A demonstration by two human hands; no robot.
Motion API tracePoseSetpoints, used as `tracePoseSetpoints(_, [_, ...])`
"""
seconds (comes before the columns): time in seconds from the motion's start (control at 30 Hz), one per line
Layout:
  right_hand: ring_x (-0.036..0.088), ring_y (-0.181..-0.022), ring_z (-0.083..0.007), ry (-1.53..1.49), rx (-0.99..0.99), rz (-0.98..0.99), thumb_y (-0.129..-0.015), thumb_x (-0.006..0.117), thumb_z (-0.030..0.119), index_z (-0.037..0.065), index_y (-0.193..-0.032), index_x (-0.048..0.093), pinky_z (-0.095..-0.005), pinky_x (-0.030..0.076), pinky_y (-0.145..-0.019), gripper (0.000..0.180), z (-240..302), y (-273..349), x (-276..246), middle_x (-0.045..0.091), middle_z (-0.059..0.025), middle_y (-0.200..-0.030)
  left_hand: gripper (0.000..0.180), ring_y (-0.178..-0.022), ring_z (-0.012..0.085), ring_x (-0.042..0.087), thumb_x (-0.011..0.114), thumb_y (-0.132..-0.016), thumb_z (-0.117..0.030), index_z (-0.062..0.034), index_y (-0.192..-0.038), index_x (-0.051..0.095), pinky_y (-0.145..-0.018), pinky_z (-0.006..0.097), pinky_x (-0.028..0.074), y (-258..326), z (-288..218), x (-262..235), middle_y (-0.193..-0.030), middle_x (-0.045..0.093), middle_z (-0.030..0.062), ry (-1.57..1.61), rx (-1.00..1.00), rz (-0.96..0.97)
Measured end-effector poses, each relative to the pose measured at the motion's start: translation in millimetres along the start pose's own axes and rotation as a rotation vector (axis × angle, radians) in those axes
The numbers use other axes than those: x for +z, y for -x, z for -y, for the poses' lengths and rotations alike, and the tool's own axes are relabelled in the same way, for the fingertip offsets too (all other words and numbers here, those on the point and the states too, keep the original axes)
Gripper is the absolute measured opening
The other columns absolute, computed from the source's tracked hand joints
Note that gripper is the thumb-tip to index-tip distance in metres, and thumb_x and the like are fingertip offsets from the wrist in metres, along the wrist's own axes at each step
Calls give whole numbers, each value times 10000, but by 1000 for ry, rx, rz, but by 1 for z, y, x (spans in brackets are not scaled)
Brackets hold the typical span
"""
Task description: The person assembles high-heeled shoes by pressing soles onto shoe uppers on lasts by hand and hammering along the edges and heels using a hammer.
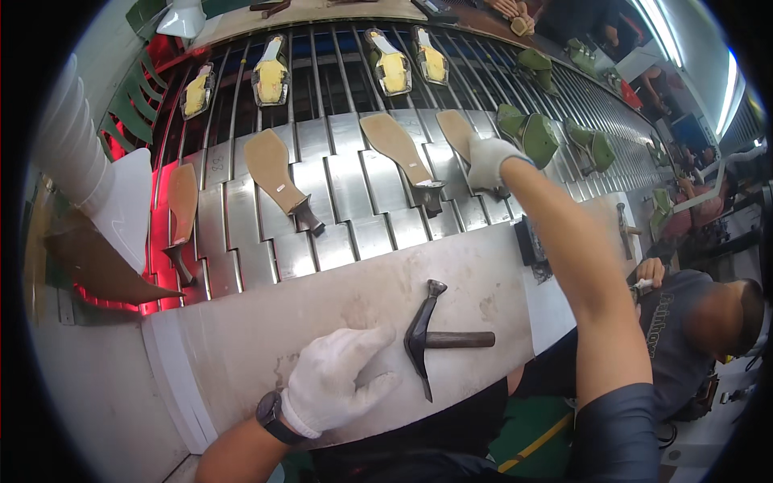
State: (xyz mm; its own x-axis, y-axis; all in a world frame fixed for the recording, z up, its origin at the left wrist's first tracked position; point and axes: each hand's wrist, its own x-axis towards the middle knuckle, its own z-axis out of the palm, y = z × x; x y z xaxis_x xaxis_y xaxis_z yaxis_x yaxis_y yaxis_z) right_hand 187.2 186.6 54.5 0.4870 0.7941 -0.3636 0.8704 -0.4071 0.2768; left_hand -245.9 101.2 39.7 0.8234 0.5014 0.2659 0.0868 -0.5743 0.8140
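Observation:
My left hand [342, 378], in a white glove, rests over the pale worktop with thumb and fingers apart and nothing between them. Just to its right lies a hammer [417, 338] with a dark curved head and a wooden handle. At the far side my right hand [491, 163], gloved too, has its fingers curled round the heel end of a tan heeled shoe sole [455, 133], partly hiding it. Similar heeled soles lie to the left on the metal slats: one sole [396, 149], another sole [272, 165] and a third sole [183, 201].
Behind the soles, shoe uppers with yellow insides [271, 79] lie on the roller conveyor [318, 68]. Green uppers [533, 138] sit right of my right hand. A dark block [530, 241] stands by my right forearm. Another person [684, 330] works at the right. A white duct hood [121, 209] hangs left.

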Motion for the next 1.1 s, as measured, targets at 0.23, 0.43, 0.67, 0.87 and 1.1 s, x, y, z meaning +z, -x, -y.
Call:
tracePoseSetpoints(0.23, [730,-1219,-484,-506,310,-415,-1039,550,338,-79,-1185,769,-521,578,-1075,493,-49,-90,1,749,-347,-1254,510,-912,384,761,886,-834,-172,10,-1284,731,-816,447,618,-9,3,-11,-1069,783,191,69,-67,76])
tracePoseSetpoints(0.43, [724,-1247,-476,-663,180,-522,-1011,611,613,-97,-1338,662,-515,568,-1086,784,3,-178,-76,745,-349,-1282,594,-980,419,766,936,-809,-250,-2,-1302,716,-846,489,622,1,-4,-20,-1125,774,224,74,-82,15])
tracePoseSetpoints(0.67, [677,-1341,-463,-344,257,-461,-943,771,509,18,-1512,514,-521,559,-1129,794,48,-240,-73,647,-310,-1464,552,-973,428,759,926,-814,-202,9,-1287,736,-854,492,627,0,11,-23,-1111,776,218,263,-138,26])
tracePoseSetpoints(0.87, [717,-1294,-428,-455,279,-395,-952,713,477,-29,-1464,545,-517,569,-1112,739,15,-153,-92,701,-326,-1387,500,-1005,423,754,897,-862,-222,-7,-1284,736,-894,489,619,1,-2,-24,-1126,768,220,147,-89,-30])
tracePoseSetpoints(1.1, [810,-975,-369,-1232,14,-305,-942,654,501,-149,-1393,548,-449,662,-849,799,28,79,-84,750,-336,-1180,643,-1093,385,765,885,-864,-226,22,-1408,650,-1017,474,607,28,6,-7,-1240,757,218,-13,22,-167])
